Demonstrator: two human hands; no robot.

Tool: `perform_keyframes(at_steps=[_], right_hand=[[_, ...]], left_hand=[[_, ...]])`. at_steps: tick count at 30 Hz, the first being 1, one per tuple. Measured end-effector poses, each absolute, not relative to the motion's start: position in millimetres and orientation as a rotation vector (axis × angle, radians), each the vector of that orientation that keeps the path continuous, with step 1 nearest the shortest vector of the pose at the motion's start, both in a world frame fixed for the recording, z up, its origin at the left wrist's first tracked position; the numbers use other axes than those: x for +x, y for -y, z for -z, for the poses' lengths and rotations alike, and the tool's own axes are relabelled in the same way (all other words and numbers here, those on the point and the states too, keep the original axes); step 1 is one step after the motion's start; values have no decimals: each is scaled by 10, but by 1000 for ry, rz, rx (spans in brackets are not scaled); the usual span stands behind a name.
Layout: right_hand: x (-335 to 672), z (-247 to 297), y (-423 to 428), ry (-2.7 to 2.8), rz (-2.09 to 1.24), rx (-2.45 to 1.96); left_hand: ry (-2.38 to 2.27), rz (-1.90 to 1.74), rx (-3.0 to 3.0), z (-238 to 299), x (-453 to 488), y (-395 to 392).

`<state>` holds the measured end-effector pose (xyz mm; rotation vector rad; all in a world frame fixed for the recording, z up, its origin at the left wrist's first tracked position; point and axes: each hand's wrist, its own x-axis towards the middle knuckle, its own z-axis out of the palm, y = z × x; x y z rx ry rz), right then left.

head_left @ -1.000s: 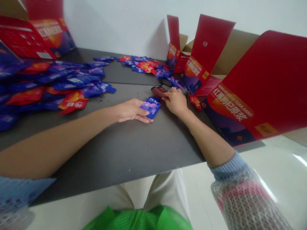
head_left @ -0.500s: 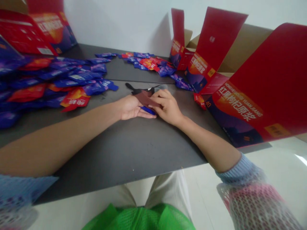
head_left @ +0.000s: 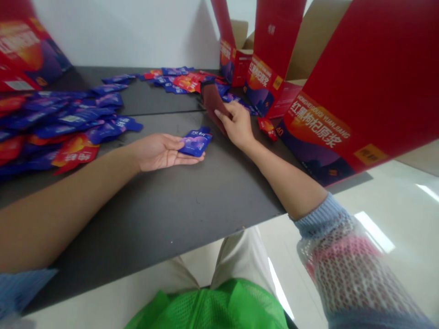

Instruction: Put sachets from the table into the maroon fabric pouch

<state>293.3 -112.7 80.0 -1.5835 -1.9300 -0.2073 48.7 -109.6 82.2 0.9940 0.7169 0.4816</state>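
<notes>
My left hand (head_left: 161, 152) lies palm up over the dark table, its thumb pressed on a blue-purple sachet (head_left: 196, 142) that rests on the fingers. To the right, my right hand (head_left: 238, 124) pinches a limp brown cloth (head_left: 213, 103) between thumb and fingers. The cloth stands up and leans left, with a black edge at its top; what it is exactly cannot be made out. It is apart from the sachet in my left hand. Behind the cloth lie more blue and red sachets (head_left: 187, 82).
A large heap of blue and red sachets (head_left: 68, 119) covers the table's left side. Open red cartons (head_left: 346, 123) stand along the right, and another red carton (head_left: 27, 45) at the back left. A white wall (head_left: 137, 32) rises behind the table (head_left: 192, 201).
My right hand has lifted the brown cloth up and away from my left palm, uncovering the blue sachet. My left hand has shifted left with its thumb now on the sachet. The view has turned right.
</notes>
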Motion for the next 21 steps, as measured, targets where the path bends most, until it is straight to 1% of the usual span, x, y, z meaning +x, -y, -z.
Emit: perform_keyframes(at_steps=[2,6,9,11,21], right_hand=[[2782,-853,1232,2032,174,-1453],[2515,-877,1440,2415,0,-1097],[2486,-839,1466,2511,-50,-944],[2527,-818,1426,2496,-37,-983],[2728,-834,1299,2377,114,-1491]], left_hand=[[-714,-499,990,-826,476,1110],[-634,-523,1019,-800,467,1095],[-567,-549,1051,-772,476,1058],[-575,-522,1057,-766,481,1040],[-704,-487,1016,-830,500,1111]])
